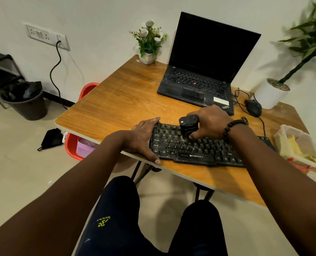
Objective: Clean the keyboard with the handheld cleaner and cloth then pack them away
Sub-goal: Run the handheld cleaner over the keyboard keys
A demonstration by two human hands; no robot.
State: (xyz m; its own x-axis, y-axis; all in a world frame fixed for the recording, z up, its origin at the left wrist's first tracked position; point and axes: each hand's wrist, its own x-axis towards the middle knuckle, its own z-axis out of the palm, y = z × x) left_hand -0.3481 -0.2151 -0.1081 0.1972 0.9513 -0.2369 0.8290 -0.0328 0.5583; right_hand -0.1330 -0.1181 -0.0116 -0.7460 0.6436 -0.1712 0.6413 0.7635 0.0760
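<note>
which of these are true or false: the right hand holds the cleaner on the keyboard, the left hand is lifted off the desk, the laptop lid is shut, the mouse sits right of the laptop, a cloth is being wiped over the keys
1. The right hand holds the handheld cleaner on the keyboard. True.
2. The left hand is lifted off the desk. False: it grips the keyboard's left end, thumb on the desk.
3. The laptop lid is shut. False: it stands open, screen dark.
4. The mouse sits right of the laptop. True.
5. A cloth is being wiped over the keys. False: neither hand holds a cloth.
</note>
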